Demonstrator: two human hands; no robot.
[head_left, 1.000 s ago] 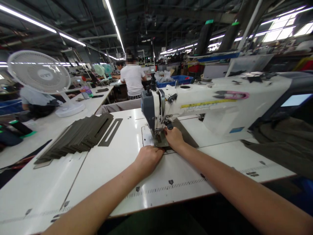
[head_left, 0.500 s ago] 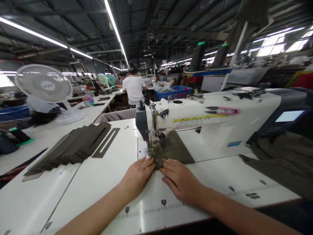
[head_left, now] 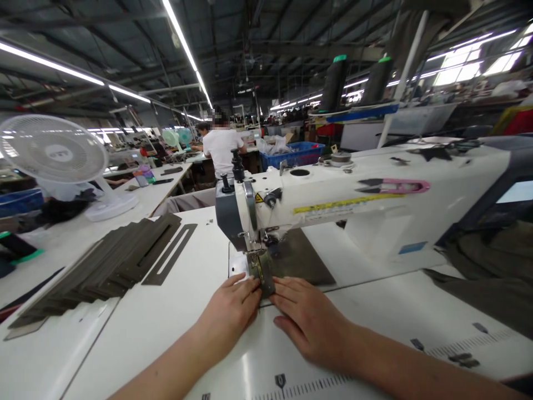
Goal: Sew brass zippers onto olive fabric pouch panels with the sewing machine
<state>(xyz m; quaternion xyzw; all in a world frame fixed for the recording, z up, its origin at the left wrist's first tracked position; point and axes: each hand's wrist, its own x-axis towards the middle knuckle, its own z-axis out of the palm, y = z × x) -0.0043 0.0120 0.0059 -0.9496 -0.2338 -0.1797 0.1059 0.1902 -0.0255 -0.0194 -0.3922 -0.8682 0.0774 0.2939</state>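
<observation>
hands (head_left: 228, 308) shifted beside strip (head_left: 267, 284), long axis pointing into sewing machine (head_left: 366, 219)

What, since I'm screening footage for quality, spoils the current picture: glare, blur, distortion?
Head view: glare streaks the white table near the bottom edge; upper-right windows blow out; wide-angle distortion stretches the sides; distant details look soft, the sewing machine clearer.

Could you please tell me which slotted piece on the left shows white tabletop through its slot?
The rightmost slotted piece, lying singly at the right of the fanned stack; the stacked ones overlap, and their one visible slot looks dark.
</observation>
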